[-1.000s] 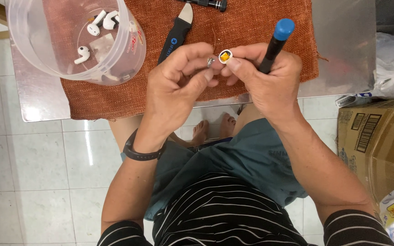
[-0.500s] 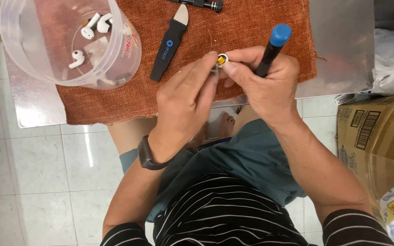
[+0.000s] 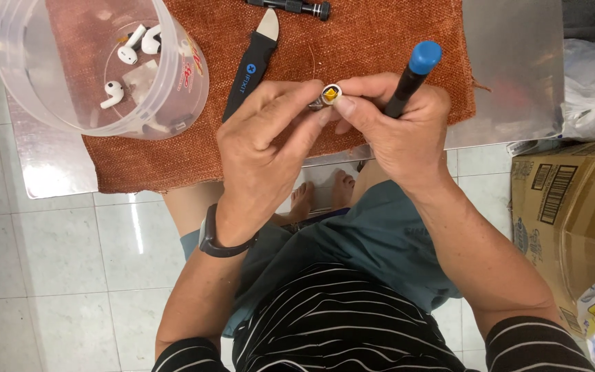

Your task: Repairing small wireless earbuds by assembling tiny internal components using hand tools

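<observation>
Both hands pinch one tiny round part above the near edge of the tabletop.

The left hand [image 3: 263, 151] and right hand [image 3: 394, 131] meet fingertip to fingertip, each grip narrow on the small round part [image 3: 330, 94] with its yellow centre; the right also clamps a blue-capped tool [image 3: 411, 76]. Held only at the tips, the part may slip and drop to the floor. A black pry tool [image 3: 249, 65] lies far-left on the rust cloth [image 3: 380, 41], and a clear tub [image 3: 56, 110] of earbuds [image 3: 132, 48] stands further left.
</observation>
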